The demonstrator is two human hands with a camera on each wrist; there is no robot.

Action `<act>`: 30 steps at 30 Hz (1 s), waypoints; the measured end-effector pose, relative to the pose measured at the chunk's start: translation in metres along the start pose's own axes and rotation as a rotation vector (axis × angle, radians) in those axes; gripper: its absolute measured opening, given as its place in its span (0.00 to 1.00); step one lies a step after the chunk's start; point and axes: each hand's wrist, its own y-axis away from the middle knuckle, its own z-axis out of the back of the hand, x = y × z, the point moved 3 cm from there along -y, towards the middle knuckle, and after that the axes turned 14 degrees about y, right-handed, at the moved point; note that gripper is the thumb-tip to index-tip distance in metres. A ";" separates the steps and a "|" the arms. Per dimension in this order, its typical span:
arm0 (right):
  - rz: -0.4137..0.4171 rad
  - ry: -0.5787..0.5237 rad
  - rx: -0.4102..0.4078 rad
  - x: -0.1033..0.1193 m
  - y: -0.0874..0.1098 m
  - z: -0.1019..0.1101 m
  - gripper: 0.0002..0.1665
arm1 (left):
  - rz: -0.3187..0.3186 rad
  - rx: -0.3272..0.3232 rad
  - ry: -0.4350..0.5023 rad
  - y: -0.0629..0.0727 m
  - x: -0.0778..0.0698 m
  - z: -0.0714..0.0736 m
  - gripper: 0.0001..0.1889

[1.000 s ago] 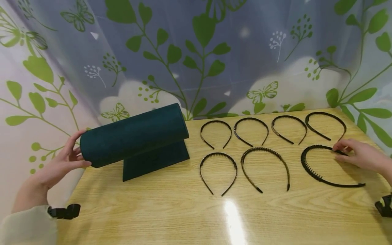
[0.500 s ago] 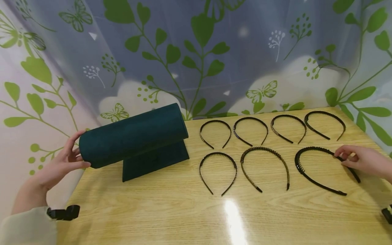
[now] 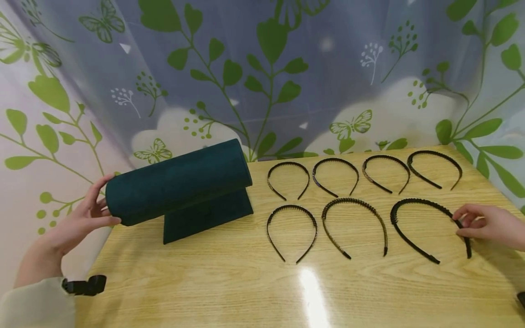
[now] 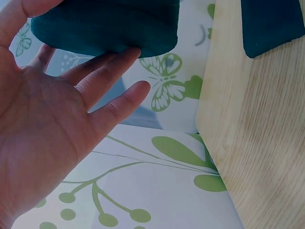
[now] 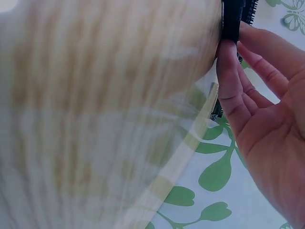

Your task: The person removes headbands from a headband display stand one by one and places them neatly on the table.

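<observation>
At the left of the head view my left hand [image 3: 88, 217] holds the near end of a dark green headband stand [image 3: 176, 184], a padded roll on a flat base. In the left wrist view its fingers touch the rounded end of the roll [image 4: 109, 26]. My right hand [image 3: 490, 225] pinches one leg of a black toothed headband [image 3: 418, 249] between thumb and fingers, over the right side of the table. The right wrist view shows the fingertips [image 5: 228, 52] on the black band. Left of it lies a brown beaded headband [image 3: 355, 201].
A thin dark headband [image 3: 292, 207] lies left of the beaded one. Along the back edge of the wooden table [image 3: 229, 287] several more dark headbands [image 3: 336, 160] lie in a row. A patterned curtain [image 3: 229, 91] hangs right behind the table.
My right hand has turned the black headband so that its open ends swing from pointing right to pointing toward me. The left hand and the stand have stayed in place.
</observation>
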 end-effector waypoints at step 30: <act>-0.029 -0.081 -0.062 0.012 -0.003 0.003 0.20 | -0.026 0.013 0.026 -0.002 -0.001 -0.001 0.49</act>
